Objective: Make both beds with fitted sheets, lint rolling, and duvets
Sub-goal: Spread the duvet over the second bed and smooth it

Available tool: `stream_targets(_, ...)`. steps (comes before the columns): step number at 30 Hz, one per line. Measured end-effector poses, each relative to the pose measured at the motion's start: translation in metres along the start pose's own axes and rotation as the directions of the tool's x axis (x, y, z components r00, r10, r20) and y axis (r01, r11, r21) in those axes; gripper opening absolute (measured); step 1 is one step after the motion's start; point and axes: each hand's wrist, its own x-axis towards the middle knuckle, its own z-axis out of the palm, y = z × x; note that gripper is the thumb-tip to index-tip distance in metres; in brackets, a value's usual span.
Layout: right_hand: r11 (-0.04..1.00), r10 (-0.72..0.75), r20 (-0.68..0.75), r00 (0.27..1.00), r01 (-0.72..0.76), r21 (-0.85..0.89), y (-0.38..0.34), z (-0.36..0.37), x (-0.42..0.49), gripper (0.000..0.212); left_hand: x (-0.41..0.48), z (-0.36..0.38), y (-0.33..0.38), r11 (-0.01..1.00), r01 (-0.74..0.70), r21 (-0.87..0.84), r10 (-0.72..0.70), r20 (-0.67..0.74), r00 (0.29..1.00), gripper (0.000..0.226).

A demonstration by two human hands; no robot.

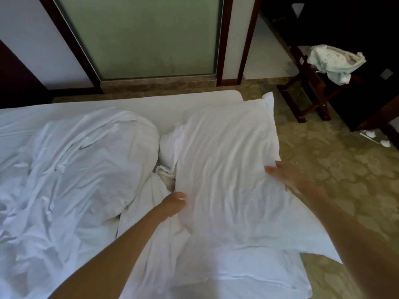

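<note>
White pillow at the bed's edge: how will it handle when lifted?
Probably soft and floppy: the pillow ripples between the left hand and the right hand, which grip its sides. Likely light for its bulk: its near corner overhangs the mattress without much sag. Its loose, wrinkled case may slip.

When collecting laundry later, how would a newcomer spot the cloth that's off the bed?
Look right of the frosted glass panel, to the dark wooden rack. The crumpled cloth is draped over its top. Unlike the white bedding, it looks greyish and speckled.
</note>
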Motion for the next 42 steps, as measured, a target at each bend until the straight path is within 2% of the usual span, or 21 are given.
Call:
stream_targets(4,0.967,-0.199,0.109,0.974,0.214,-0.139,-0.075,0.029,-0.036,0.041,-0.023,-0.033,0.001,0.988,-0.102,-0.115,0.084,-0.148,0.985,0.034)
stream_targets(7,0.919,-0.302,0.249,0.92,0.351,-0.181,-0.114,0.074,-0.074,0.033,-0.047,-0.053,0.014,0.946,-0.177,-0.271,0.127,-0.193,0.973,0.017)
stream_targets(9,0.855,-0.366,0.319,0.874,0.452,-0.254,-0.131,0.111,-0.096,0.029,-0.062,-0.066,0.026,0.934,-0.224,-0.28,0.159,-0.236,0.959,0.012)
stream_targets(11,0.769,-0.409,0.386,0.827,0.54,-0.342,-0.142,0.152,-0.12,0.023,-0.078,-0.078,0.033,0.929,-0.31,-0.203,0.239,-0.309,0.92,0.03)
stream_targets(14,0.636,-0.481,0.47,0.74,0.664,-0.394,-0.149,0.215,-0.153,0.032,-0.099,-0.093,0.041,0.901,-0.379,-0.21,0.297,-0.338,0.893,0.07)
stream_targets(15,0.582,-0.502,0.497,0.708,0.701,-0.411,-0.149,0.237,-0.161,0.033,-0.103,-0.099,0.04,0.914,-0.379,-0.146,0.311,-0.346,0.885,0.082)
stream_targets(17,0.494,-0.55,0.536,0.641,0.767,-0.41,-0.147,0.274,-0.176,0.025,-0.106,-0.11,0.028,0.949,-0.298,0.102,0.313,-0.429,0.848,0.089)
stream_targets(19,0.431,-0.594,0.588,0.548,0.835,-0.343,-0.141,0.307,-0.193,0.015,-0.102,-0.126,0.002,0.952,-0.128,0.279,0.276,-0.595,0.755,0.062)
stream_targets(21,0.386,-0.614,0.646,0.453,0.887,-0.254,-0.132,0.333,-0.208,0.02,-0.096,-0.143,-0.033,0.96,-0.023,0.28,0.223,-0.71,0.668,0.036)
stream_targets(22,0.382,-0.614,0.666,0.423,0.898,-0.217,-0.13,0.34,-0.213,0.026,-0.092,-0.152,-0.052,0.971,0.006,0.24,0.178,-0.734,0.655,0.032)
stream_targets(24,0.46,-0.617,0.684,0.39,0.883,-0.088,-0.126,0.346,-0.217,0.02,-0.091,-0.171,-0.087,0.991,0.051,0.126,0.058,-0.732,0.679,0.029)
stream_targets(25,0.517,-0.629,0.671,0.393,0.856,-0.017,-0.125,0.346,-0.216,0.019,-0.092,-0.177,-0.104,0.995,0.078,0.065,-0.007,-0.724,0.69,0.029)
stream_targets(27,0.618,-0.656,0.61,0.445,0.78,0.095,-0.122,0.34,-0.209,0.023,-0.094,-0.182,-0.137,0.99,0.137,-0.032,-0.119,-0.713,0.691,0.032)
stream_targets(29,0.649,-0.7,0.496,0.514,0.747,0.144,-0.121,0.331,-0.194,0.023,-0.098,-0.182,-0.165,0.971,0.195,-0.14,-0.238,-0.67,0.703,0.033)
stream_targets(31,0.661,-0.728,0.332,0.6,0.744,0.103,-0.116,0.32,-0.171,0.023,-0.099,-0.181,-0.189,0.925,0.179,-0.335,-0.361,-0.631,0.687,0.031)
stream_targets(33,0.7,-0.696,0.255,0.671,0.713,0.034,-0.112,0.31,-0.149,0.029,-0.104,-0.178,-0.204,0.877,0.093,-0.471,-0.394,-0.594,0.701,0.029)
stream_targets(35,0.755,-0.629,0.333,0.703,0.655,0.043,-0.109,0.302,-0.135,0.025,-0.11,-0.17,-0.201,0.811,-0.005,-0.586,-0.399,-0.559,0.727,0.038)
stream_targets(37,0.794,-0.575,0.431,0.696,0.601,0.089,-0.111,0.298,-0.125,0.033,-0.114,-0.159,-0.187,0.741,-0.09,-0.665,-0.329,-0.477,0.815,0.044)
stream_targets(39,0.811,-0.543,0.478,0.691,0.579,0.085,-0.115,0.294,-0.113,0.044,-0.109,-0.151,-0.183,0.789,-0.123,-0.601,-0.237,-0.485,0.842,0.052)
stream_targets(40,0.811,-0.533,0.496,0.685,0.581,0.07,-0.117,0.293,-0.107,0.045,-0.106,-0.15,-0.183,0.851,-0.105,-0.514,-0.223,-0.534,0.815,0.057)
stream_targets(42,0.817,-0.519,0.499,0.694,0.575,0.049,-0.125,0.287,-0.099,0.04,-0.103,-0.153,-0.182,0.952,-0.004,-0.305,-0.214,-0.677,0.704,0.048)
